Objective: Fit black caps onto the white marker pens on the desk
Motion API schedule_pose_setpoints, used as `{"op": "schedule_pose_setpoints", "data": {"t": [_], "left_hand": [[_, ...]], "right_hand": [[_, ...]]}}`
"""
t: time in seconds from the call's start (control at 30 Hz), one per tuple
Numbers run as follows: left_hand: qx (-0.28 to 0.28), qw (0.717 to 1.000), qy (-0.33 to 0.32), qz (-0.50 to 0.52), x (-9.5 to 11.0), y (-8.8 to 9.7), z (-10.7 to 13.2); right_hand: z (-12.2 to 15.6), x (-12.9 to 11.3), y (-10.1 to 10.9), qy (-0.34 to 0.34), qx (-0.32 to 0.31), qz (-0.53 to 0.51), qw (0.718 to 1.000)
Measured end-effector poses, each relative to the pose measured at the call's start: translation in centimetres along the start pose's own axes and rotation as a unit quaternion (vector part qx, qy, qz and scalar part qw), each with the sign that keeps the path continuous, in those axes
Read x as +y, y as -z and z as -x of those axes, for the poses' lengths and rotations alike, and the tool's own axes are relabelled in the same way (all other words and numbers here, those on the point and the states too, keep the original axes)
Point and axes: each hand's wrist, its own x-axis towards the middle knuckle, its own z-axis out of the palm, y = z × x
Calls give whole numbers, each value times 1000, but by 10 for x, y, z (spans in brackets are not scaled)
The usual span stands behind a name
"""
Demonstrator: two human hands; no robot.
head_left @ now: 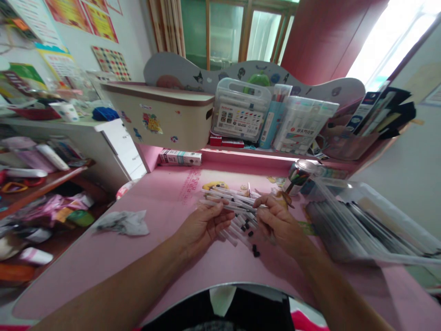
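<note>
A loose pile of slim white pens (236, 195) lies on the pink desk, with several small black caps (245, 226) scattered among and in front of them. My left hand (206, 226) is at the near left of the pile, thumb and fingers closed on a slim white pen (238, 205) that runs across toward the right. On the other side, my right hand (279, 225) pinches the dark end of this pen between thumb and forefinger. Its lower fingers are curled, and part of the pile is hidden behind them.
A clear plastic bin (375, 248) of pens stands at the right, with a can of pens (299, 175) behind it. Crumpled tissue (124, 222) lies at the left. A shelf across the back bears a cream storage box (165, 120) and marker cases (241, 110).
</note>
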Motion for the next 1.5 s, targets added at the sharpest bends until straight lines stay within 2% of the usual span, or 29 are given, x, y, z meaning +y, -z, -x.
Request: {"op": "schedule_pose_setpoints", "data": {"t": [0.1,0.17,0.2,0.27,0.33,0.4,0.5,0.73,1.1,1.17,1.23,1.3,1.4,1.5], "left_hand": [[-14,999,44,17,-1,-2,1],[-9,997,55,60,2,-3,2],[-4,995,53,80,5,-3,2],[-1,993,45,109,10,-2,1],[-11,992,45,121,14,-1,0],[-23,991,47,122,16,1,-1],[-25,992,38,117,14,2,-1],[-11,994,29,104,12,1,0],[-3,997,23,75,9,-1,-1],[4,997,22,71,8,-1,-1],[14,997,26,65,7,-1,-1],[18,998,30,57,6,-2,0],[9,998,32,44,3,-2,0],[2,999,32,33,0,-2,0]], "right_hand": [[3,-2,-2,6,-93,-40,995],[5,-6,2,13,-117,-44,992],[6,-9,5,12,-115,-19,993],[7,-14,11,5,-104,96,990],[8,-17,14,8,-109,261,959],[8,-17,14,16,-132,394,909],[10,-16,9,1,-159,482,862],[17,-10,-1,-42,-140,569,810],[13,3,-6,53,-67,606,791],[11,3,-7,74,-39,598,797],[8,2,-6,98,-10,562,821],[6,2,-5,102,18,479,872],[3,6,-5,65,56,297,951],[1,10,-6,40,68,166,983]]}}
